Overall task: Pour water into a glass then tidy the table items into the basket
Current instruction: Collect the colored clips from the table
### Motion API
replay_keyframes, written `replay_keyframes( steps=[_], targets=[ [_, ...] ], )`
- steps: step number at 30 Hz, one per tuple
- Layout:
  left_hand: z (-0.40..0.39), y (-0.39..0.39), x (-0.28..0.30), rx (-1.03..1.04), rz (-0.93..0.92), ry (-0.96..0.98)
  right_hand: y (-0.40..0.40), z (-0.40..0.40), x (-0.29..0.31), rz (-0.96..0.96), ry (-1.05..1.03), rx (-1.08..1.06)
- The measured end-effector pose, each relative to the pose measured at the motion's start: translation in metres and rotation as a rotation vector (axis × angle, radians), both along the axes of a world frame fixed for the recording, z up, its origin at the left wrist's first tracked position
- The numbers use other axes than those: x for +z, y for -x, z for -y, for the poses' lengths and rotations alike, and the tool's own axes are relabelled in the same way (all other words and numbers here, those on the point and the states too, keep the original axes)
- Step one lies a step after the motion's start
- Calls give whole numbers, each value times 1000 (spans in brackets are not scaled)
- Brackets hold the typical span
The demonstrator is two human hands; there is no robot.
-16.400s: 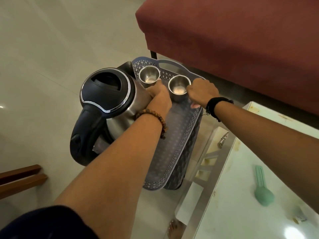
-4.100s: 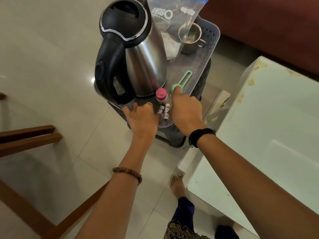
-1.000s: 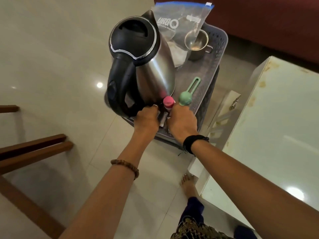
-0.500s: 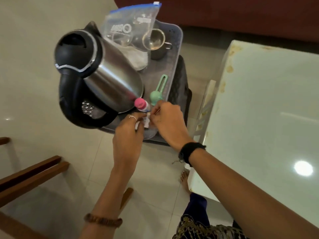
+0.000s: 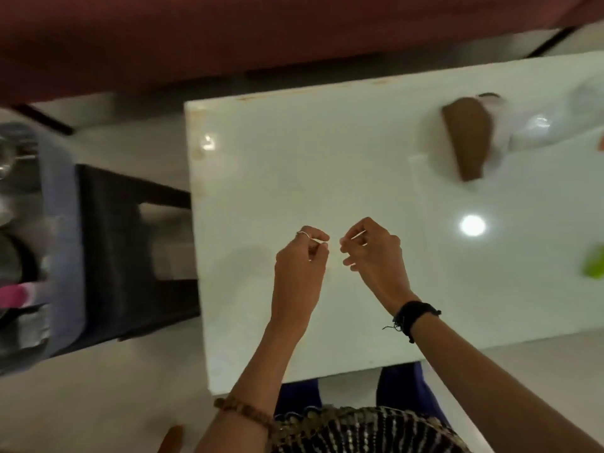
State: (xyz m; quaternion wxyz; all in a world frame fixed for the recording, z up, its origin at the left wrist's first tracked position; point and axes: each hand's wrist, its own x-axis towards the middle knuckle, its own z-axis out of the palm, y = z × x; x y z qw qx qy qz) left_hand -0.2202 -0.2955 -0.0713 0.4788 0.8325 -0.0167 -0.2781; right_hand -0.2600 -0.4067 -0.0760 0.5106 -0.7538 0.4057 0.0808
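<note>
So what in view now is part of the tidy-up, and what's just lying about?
Job:
basket
table
brown item
green item
left hand
right hand

Lying about:
red sofa
dark stool
</note>
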Motion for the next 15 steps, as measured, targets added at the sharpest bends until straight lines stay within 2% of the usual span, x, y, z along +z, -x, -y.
replay_keyframes(
  steps=[6,15],
  targets=[
    [144,55,-9,-288,-36,-25,82,142,-3,-38,32,-233],
    [306,120,-33,-549,-57,-136,176,299,-14,-125,75,-470]
  ],
)
